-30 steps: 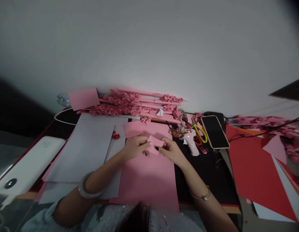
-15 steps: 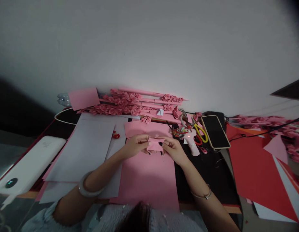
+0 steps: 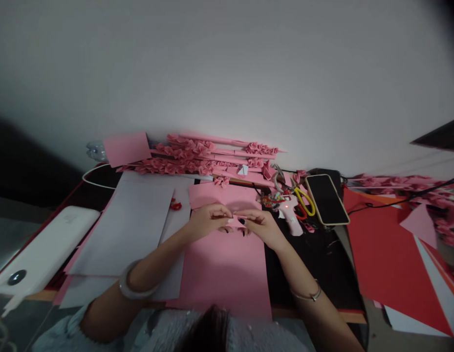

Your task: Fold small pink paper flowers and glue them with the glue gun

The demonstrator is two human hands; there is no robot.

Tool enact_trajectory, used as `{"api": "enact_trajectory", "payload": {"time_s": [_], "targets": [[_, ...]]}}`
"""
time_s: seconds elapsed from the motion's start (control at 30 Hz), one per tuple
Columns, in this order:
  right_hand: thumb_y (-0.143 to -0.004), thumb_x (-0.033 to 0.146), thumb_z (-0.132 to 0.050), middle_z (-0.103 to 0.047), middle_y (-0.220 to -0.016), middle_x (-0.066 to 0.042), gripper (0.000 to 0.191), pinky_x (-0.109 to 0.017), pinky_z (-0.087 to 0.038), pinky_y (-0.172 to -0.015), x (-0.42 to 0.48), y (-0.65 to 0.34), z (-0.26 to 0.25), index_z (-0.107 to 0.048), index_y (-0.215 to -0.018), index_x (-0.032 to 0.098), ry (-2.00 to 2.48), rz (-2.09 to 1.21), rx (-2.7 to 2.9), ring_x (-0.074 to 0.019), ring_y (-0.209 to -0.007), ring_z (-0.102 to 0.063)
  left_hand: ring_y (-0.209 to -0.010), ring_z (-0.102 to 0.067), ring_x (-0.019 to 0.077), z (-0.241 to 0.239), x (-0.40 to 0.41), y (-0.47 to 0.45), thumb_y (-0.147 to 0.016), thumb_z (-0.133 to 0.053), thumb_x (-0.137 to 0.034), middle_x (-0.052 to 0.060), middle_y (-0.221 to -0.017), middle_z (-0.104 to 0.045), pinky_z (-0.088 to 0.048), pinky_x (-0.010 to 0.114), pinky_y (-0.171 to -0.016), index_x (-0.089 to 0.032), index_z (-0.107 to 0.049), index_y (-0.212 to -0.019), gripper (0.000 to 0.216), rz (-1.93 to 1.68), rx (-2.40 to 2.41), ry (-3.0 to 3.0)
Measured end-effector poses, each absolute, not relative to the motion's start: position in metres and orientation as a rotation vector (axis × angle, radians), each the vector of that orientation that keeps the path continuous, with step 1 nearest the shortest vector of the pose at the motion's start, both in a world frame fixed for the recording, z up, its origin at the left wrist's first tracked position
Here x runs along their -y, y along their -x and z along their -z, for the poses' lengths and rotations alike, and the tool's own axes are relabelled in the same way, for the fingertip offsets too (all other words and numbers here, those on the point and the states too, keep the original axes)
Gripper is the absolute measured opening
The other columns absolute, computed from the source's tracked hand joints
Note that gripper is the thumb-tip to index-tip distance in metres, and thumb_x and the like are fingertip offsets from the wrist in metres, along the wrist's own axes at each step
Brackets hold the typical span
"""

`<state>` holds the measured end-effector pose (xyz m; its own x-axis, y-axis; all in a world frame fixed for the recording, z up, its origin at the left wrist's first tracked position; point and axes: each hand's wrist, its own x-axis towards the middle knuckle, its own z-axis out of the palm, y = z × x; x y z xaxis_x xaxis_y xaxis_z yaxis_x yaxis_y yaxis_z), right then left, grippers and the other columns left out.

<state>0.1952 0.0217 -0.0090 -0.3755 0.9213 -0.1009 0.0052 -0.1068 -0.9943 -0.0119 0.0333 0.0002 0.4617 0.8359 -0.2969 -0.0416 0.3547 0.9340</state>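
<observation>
Between my two hands is a small folded piece of pink paper [image 3: 235,222], held just above a large pink sheet [image 3: 227,274]. My left hand [image 3: 209,221] pinches its left side between thumb and fingers. On the right side, my right hand [image 3: 262,225] grips it the same way, the dark-nailed thumb on top. The fingers cover most of the piece, so its exact folds are hidden. A pink glue gun [image 3: 291,217] with a lit red light lies to the right of my right hand, beside yellow-handled scissors [image 3: 305,201].
Paper flowers [image 3: 183,164] and rolled pink stems lie along the wall. White sheets [image 3: 127,230] and a white power bank [image 3: 47,249] are at left. On the right are pliers [image 3: 280,178], a phone [image 3: 327,199] and red sheets [image 3: 388,254].
My hands have drawn closer together around the pink paper, and less of it shows between the fingers. The things on the table have stayed put.
</observation>
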Motion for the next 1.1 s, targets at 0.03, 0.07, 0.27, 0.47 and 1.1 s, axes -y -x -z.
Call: {"api": "enact_trajectory", "payload": {"time_s": [0.03,0.07,0.27,0.47,1.1], "targets": [[-0.078,0.025,-0.069,-0.067,-0.064,-0.001,0.030,-0.023,-0.048,-0.047,-0.0219,-0.1941,0.0089,-0.072,-0.107,0.017,1.080,-1.582,1.429,-0.0109,-0.046,-0.059,-0.065,-0.072,0.0152,0.0015,-0.0331,0.0110,-0.073,-0.069,-0.021,0.000,-0.078,-0.067,-0.057,0.027,-0.067,-0.014,-0.060,-0.084,0.016,-0.694,-0.934,-1.059],[-0.079,0.026,-0.068,-0.067,-0.063,0.000,0.033,-0.022,-0.048,-0.047,-0.0220,-0.1933,0.0089,-0.070,-0.110,0.017,1.092,-1.585,1.431,-0.0109,-0.046,-0.060,-0.064,-0.072,0.0148,0.0030,-0.0330,0.0103,-0.073,-0.068,-0.020,0.000,-0.079,-0.067,-0.057,0.027,-0.067,-0.015,-0.060,-0.088,0.018,-0.700,-0.943,-1.062],[-0.078,0.031,-0.069,-0.067,-0.059,-0.001,0.031,-0.023,-0.051,-0.047,-0.0219,-0.1909,0.0088,-0.070,-0.104,0.013,1.152,-1.597,1.416,-0.0125,-0.047,-0.063,-0.063,-0.070,0.0149,0.0048,-0.0336,0.0098,-0.075,-0.066,-0.018,0.003,-0.076,-0.070,-0.058,0.028,-0.065,-0.013,-0.064,-0.090,0.016,-0.702,-0.969,-1.109],[-0.077,0.033,-0.071,-0.068,-0.059,-0.002,0.031,-0.024,-0.051,-0.046,-0.0216,-0.1896,0.0088,-0.071,-0.100,0.013,1.167,-1.594,1.404,-0.0132,-0.046,-0.064,-0.066,-0.071,0.0157,0.0052,-0.0339,0.0107,-0.076,-0.066,-0.021,0.005,-0.078,-0.072,-0.058,0.029,-0.066,-0.013,-0.066,-0.089,0.015,-0.698,-0.962,-1.127],[-0.076,0.033,-0.072,-0.069,-0.060,-0.002,0.031,-0.023,-0.052,-0.046,-0.0224,-0.1902,0.0095,-0.074,-0.099,0.013,1.174,-1.606,1.387,-0.0130,-0.047,-0.064,-0.068,-0.071,0.0169,0.0094,-0.0343,0.0114,-0.075,-0.068,-0.023,0.005,-0.079,-0.072,-0.059,0.030,-0.067,-0.013,-0.068,-0.089,0.018,-0.718,-0.973,-1.130]]}}
